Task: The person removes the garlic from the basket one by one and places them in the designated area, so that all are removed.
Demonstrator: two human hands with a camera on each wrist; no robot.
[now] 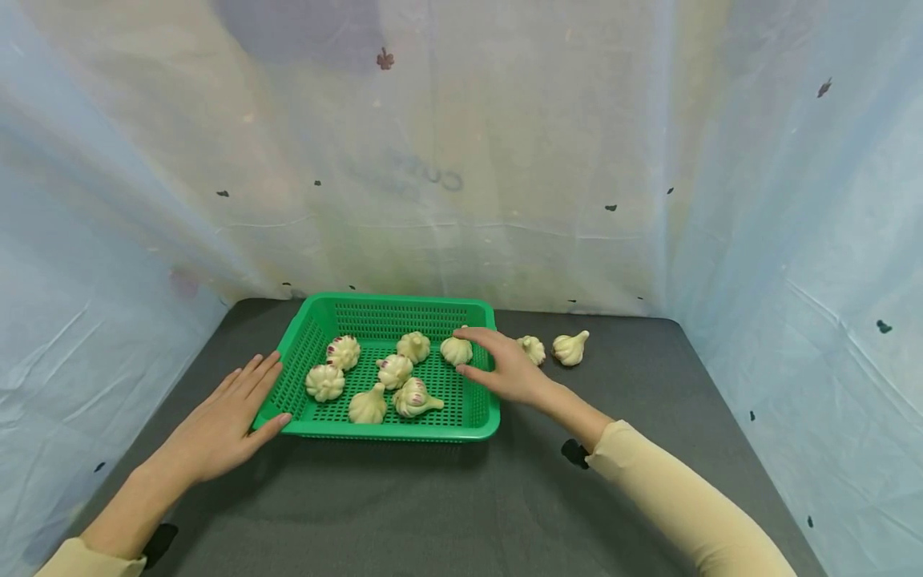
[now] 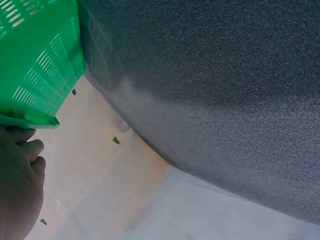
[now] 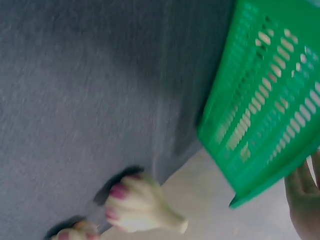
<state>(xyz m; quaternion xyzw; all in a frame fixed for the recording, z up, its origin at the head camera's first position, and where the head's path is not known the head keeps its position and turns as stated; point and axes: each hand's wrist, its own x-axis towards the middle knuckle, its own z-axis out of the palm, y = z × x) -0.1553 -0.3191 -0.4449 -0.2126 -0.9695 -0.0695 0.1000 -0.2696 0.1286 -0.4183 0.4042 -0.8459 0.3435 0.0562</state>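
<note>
A green plastic basket (image 1: 389, 431) sits on the dark table with several whitish garlic bulbs (image 1: 368, 405) in it, some streaked purple. My left hand (image 1: 219, 429) lies over its left rim with the fingers straight and the thumb at the front corner. At the right end, my right hand (image 1: 505, 367) reaches over the rim and pinches a garlic bulb (image 1: 457, 351) between thumb and fingertips. In the right wrist view the basket's side wall (image 3: 260, 110) hides that bulb and most of the fingers.
Two more garlic bulbs (image 1: 570, 349) lie on the table (image 1: 627, 377) to the right of the basket, one partly behind my right hand. Pale plastic sheeting (image 1: 461, 200) hangs behind the table and along both sides.
</note>
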